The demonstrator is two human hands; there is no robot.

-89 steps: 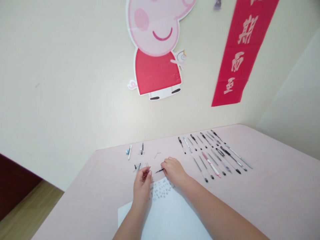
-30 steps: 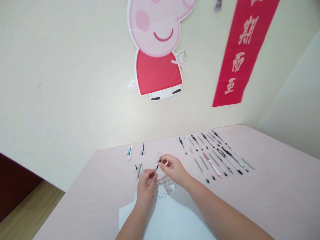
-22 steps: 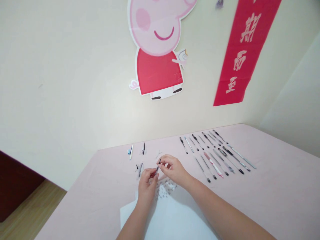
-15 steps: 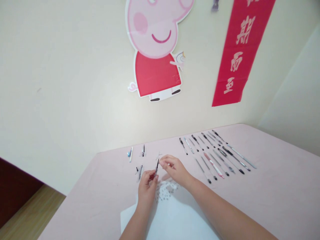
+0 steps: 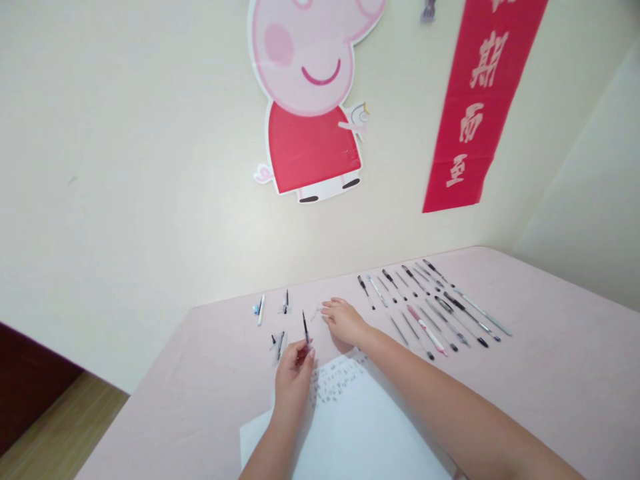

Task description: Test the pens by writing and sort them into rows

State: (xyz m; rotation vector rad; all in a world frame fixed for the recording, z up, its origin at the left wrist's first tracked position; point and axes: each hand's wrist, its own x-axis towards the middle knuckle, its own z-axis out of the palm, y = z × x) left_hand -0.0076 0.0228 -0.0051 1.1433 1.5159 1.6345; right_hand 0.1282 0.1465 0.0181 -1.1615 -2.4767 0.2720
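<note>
A slim pen (image 5: 306, 325) with a dark pointed upper part stands nearly upright in my left hand (image 5: 294, 368), whose fingers are closed around its lower end. My right hand (image 5: 345, 321) reaches over the table with its fingers stretched out. By its fingertips lies a small clear plastic piece (image 5: 315, 312); whether they touch it I cannot tell. Below both hands is a white sheet of paper (image 5: 367, 427), with rows of dark handwriting near its top edge.
Several pens and refills (image 5: 425, 328) lie in two rows on the right of the pink tabletop (image 5: 560, 373). On the left are a white pen with a blue piece (image 5: 261, 310) and two small groups of pen parts (image 5: 280, 345). A wall rises behind the table.
My right hand has let go of the pen's upper end and moved away toward the small clear piece. In my left hand the pen now leans left instead of right.
</note>
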